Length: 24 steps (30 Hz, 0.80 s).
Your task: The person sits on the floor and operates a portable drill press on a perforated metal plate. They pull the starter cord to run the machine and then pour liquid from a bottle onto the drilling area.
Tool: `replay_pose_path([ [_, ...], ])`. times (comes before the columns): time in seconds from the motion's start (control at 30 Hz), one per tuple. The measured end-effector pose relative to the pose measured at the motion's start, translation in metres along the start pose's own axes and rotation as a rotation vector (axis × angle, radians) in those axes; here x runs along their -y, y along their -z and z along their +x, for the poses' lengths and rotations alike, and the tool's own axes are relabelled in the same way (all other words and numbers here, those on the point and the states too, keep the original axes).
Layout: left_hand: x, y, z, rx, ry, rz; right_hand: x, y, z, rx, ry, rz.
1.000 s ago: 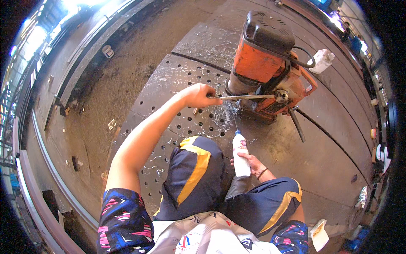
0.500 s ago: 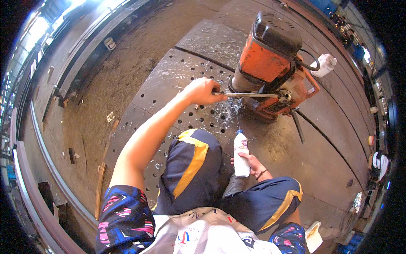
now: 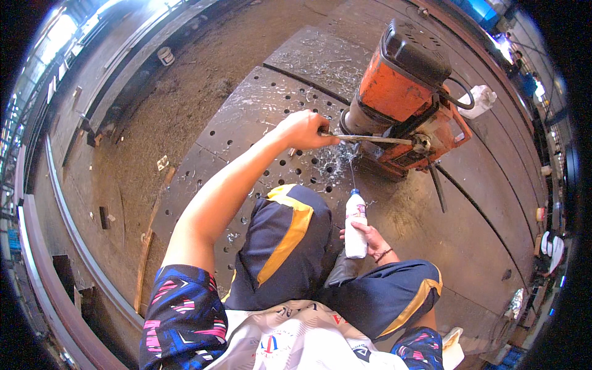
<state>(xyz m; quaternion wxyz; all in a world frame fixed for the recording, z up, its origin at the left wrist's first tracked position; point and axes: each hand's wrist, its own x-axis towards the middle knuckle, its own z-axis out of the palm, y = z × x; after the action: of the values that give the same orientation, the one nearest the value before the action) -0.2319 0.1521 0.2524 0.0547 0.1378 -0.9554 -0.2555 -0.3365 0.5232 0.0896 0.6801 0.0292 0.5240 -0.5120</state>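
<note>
An orange and black magnetic drill (image 3: 394,86) stands on a large steel plate (image 3: 487,185). From its hub a metal feed lever (image 3: 379,140) reaches out to the left. My left hand (image 3: 306,131) is closed around the lever's end. In my right hand (image 3: 373,239) is a white plastic bottle (image 3: 356,229) with a blue cap, held tilted slightly away from me. A thin stream of liquid runs from its tip toward the foot of the drill. Metal shavings (image 3: 336,161) lie wet around the drill's base; the cutter itself is hidden.
Rows of drilled holes (image 3: 297,171) cross the plate left of the drill. My bent knees flank the bottle. A black cable (image 3: 470,98) loops behind the drill near a whitish plastic container (image 3: 480,100). Bare dirt (image 3: 142,142) and steel beams lie to the left.
The view has shifted slightly, so the drill and both hands appear a little farther right. Both grips stay the same and the liquid still streams.
</note>
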Motion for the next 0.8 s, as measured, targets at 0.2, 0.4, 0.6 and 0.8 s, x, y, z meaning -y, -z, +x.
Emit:
replay_pose_path([
  [0.2, -0.001, 0.000, 0.000, 0.004, 0.010, -0.007, 0.000, -0.004, -0.006, -0.047, 0.066, -0.033],
  [0.4, 0.002, -0.003, 0.000, 0.008, 0.009, -0.013, 0.003, -0.009, -0.009, -0.010, 0.134, -0.046],
  [0.6, 0.001, -0.003, 0.001, -0.005, -0.013, 0.002, 0.003, -0.007, -0.008, -0.005, 0.068, -0.034],
  [0.8, -0.002, 0.000, 0.000, 0.017, 0.033, -0.009, 0.001, -0.005, -0.004, 0.018, -0.005, -0.026],
])
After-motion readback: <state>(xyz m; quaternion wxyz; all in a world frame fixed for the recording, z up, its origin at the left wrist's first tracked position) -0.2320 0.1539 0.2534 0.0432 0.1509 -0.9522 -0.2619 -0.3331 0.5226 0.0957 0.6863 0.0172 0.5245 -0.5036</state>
